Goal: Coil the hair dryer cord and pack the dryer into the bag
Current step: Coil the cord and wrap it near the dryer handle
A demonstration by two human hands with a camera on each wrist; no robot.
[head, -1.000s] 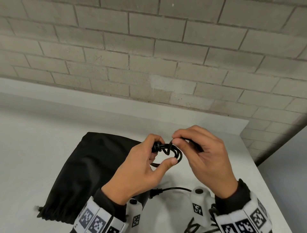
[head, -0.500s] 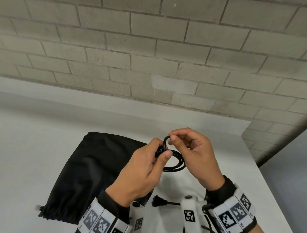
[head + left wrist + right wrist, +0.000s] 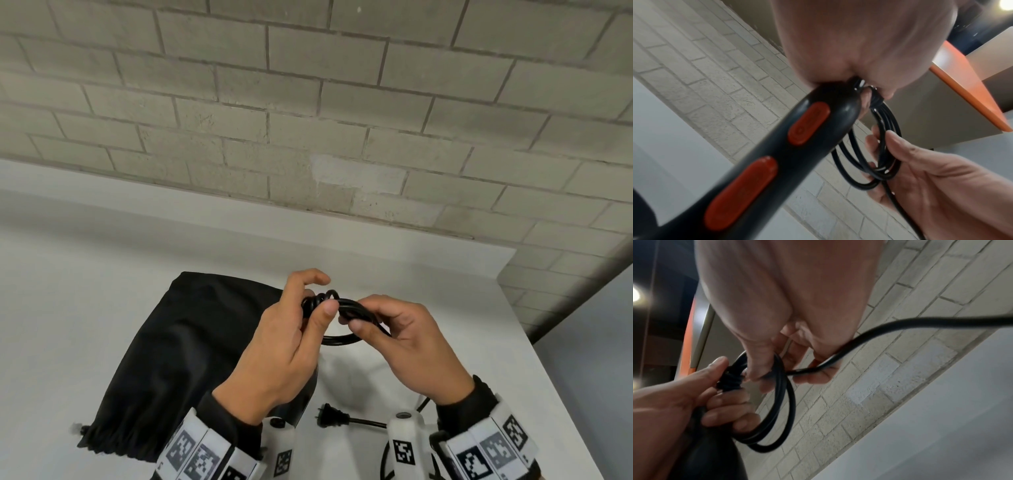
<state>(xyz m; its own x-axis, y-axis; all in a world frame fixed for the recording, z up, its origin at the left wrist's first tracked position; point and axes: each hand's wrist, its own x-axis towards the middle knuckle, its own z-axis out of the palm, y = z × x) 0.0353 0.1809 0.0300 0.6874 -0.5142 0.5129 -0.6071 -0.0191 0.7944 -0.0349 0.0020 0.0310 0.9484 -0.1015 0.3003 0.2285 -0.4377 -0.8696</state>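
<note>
My left hand (image 3: 291,335) grips the end of the black hair dryer's handle (image 3: 777,154), which has two orange buttons, and its thumb pins the cord loops there. The black cord coil (image 3: 342,337) hangs between my hands, just above the table. On the coil's right side my right hand (image 3: 404,329) pinches the loops, and the loose cord (image 3: 900,327) runs out under its palm. Near my wrists the plug (image 3: 329,414) lies on the table. The black drawstring bag (image 3: 191,349) lies flat to the left, partly under my left hand. The dryer's body is hidden.
The white table (image 3: 85,308) runs up to a grey brick wall (image 3: 308,120). Its right edge (image 3: 548,377) is close to my right wrist. An orange-topped counter (image 3: 966,81) shows only in the left wrist view.
My right hand has brought the loop it held above the handle end down onto the coil and now pinches the coil's right side. The left hand keeps its grip.
</note>
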